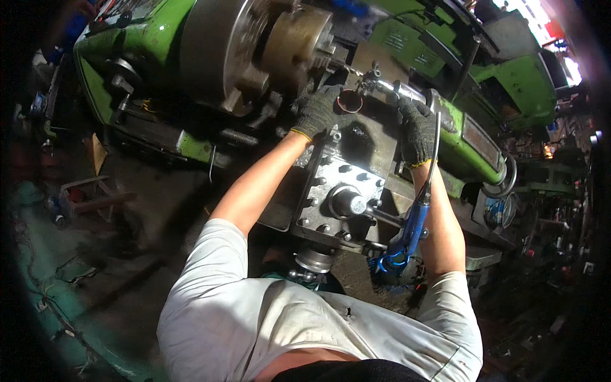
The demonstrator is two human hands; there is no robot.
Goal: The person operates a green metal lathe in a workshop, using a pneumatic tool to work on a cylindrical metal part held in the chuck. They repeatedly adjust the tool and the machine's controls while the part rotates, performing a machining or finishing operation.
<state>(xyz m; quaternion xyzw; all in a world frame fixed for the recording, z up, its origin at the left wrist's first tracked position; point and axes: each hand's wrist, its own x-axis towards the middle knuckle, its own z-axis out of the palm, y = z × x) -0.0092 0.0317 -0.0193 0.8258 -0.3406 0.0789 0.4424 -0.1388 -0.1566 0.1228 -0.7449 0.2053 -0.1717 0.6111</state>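
Note:
My left hand [319, 113], in a dark knitted glove, is by the lathe's carriage, below the cylindrical metal workpiece [296, 39] in the chuck [210, 48]. Its fingers look bent together, and a thin reddish ring [350, 101] shows at their tips; whether they grip it is unclear. My right hand [417, 134], gloved alike, is up against the bright tailstock quill [410, 93]. Its fingers are curled, with what they hold hidden. Between the hands and the chuck, a slim drill bit [347, 67] points from the tailstock side towards the workpiece.
Nearer me stands the square tool post [344, 197] with its bolts and round knob. A blue air gun [410, 226] with a long thin nozzle hangs beside my right forearm. The green tailstock [471, 143] ends in a handwheel [506, 178]. Green headstock [149, 38] at left.

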